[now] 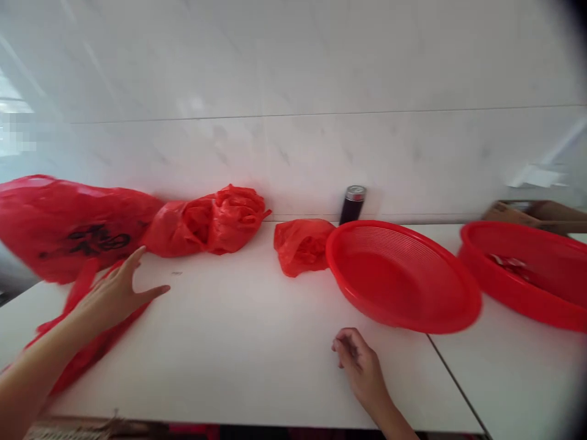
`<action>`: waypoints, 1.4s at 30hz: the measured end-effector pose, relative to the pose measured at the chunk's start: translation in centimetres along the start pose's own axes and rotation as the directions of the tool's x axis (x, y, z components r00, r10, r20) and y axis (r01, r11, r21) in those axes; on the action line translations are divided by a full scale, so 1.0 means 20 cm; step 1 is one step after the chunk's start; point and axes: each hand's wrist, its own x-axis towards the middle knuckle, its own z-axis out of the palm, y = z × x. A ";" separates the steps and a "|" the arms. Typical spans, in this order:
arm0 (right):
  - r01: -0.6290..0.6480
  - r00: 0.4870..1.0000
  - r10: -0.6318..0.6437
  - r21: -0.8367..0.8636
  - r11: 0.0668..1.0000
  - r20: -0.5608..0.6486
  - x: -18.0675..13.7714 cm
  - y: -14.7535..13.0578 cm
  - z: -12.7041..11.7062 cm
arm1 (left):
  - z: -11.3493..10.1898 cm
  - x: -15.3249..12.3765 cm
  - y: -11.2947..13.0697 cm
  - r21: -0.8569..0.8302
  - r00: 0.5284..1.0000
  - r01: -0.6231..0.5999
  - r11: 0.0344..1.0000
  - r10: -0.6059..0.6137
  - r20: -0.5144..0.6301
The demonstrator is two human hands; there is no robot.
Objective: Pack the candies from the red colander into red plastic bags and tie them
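Note:
My left hand (117,293) is open, thumb and fingers spread, over a crumpled red plastic bag (98,342) at the table's left. Just beyond its fingertips are a large, full red plastic bag (59,220) with black writing and a knotted red plastic bag (211,223). My right hand (360,363) hovers at or just above the white table, its fingers curled in and nothing visible in them. Behind it a red plastic basket (394,281) stands tilted, with no contents visible. A small crumpled red bag (302,244) touches the basket's left side.
At the right stands a red tub (518,299) with some small items inside. Behind the basket, a black bottle with a silver lid (352,205) is near the tiled wall (298,122). An open cardboard box (536,214) sits at the back right. A seam divides the white tabletop (238,342).

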 end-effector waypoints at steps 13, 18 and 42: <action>-0.057 0.998 0.057 -0.011 0.998 0.004 -0.12 -0.03 -0.28 | 0.47 -0.19 1.45 -0.321 0.751 -0.625 0.711 0.660 0.000; 0.101 0.994 -0.099 -0.059 0.993 0.039 0.10 -0.10 -0.28 | 0.70 -0.09 1.65 -0.263 0.833 -0.533 0.804 0.553 0.002; 0.184 0.979 -0.181 -0.774 0.606 0.091 0.96 -0.27 0.09 | 0.65 -0.30 1.30 -0.663 0.899 -0.338 0.668 0.438 -0.016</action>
